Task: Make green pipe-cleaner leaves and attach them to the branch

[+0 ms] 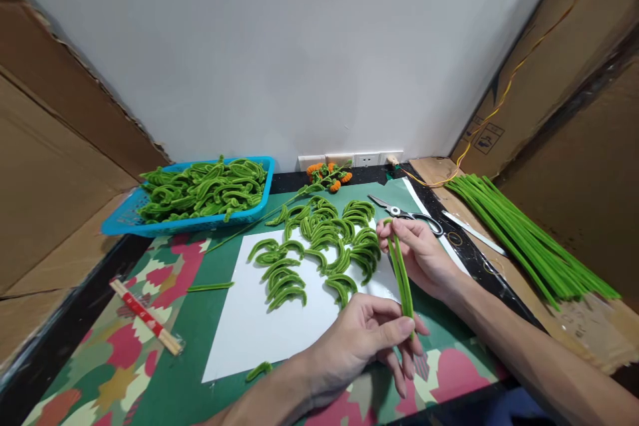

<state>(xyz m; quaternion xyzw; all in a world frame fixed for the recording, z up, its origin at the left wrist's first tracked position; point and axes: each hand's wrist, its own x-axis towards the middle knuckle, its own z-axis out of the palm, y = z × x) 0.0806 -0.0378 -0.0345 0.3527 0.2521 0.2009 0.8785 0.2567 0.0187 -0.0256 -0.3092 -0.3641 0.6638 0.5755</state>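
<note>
A green pipe cleaner point(401, 269), bent double into a narrow loop, stretches between my two hands at the right of the white paper point(234, 339). Its lower end is pinched between thumb and fingers of my left hand point(372, 333). At the upper bend, my right hand point(417, 249) grips it with thumb and index finger. Many curved green pipe cleaner pieces point(324, 233) lie in clusters on the paper, just left of my right hand. Behind that hand rest scissors point(399, 212) with dark handles, blades partly apart.
A blue basket point(187, 223) heaped with green pieces stands back left. Straight green pipe cleaners point(529, 239) lie in a bundle at right. An orange-flowered stem point(324, 180) lies near the wall sockets point(367, 160). Wrapped chopsticks point(144, 316) lie at left. Cardboard point(54, 93) flanks the table.
</note>
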